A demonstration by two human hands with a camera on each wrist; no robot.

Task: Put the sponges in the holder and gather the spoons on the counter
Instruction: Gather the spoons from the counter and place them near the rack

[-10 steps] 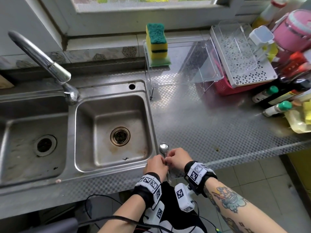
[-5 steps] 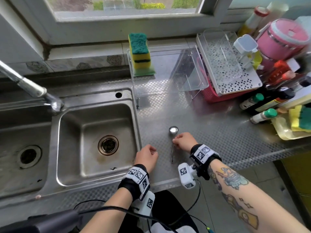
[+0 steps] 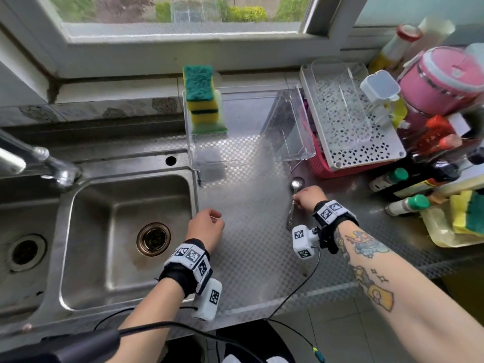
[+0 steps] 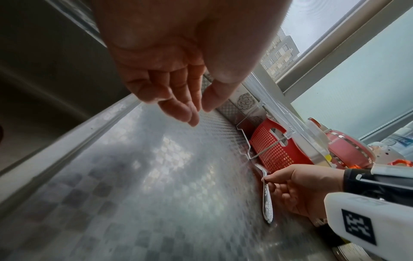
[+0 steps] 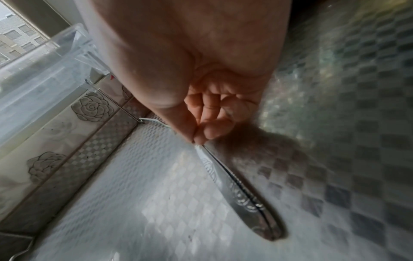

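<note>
Right hand [image 3: 307,199] pinches the spoons [image 3: 292,203] at the neck between thumb and fingertips [image 5: 202,136] — handles look stacked, two edges visible in the right wrist view. Bowl end points away toward the clear holder [image 3: 251,127]; handle tips rest on the table [image 3: 248,231], just in front of the red basket [image 4: 277,146]. Whether the bowl touches the table — cannot tell.

Left hand [image 3: 205,227] hovers near the sink [image 3: 125,239] edge, fingers relaxed and loosely bent, nothing in it, well apart from the spoons.

Holder stands at the back of the table beside the sink. Stack of yellow-green sponges [image 3: 203,100] sits in its left end. Another sponge [image 3: 468,213] lies in a yellowish tray [image 3: 440,231] at the far right, past the bottles [image 3: 406,205].
</note>
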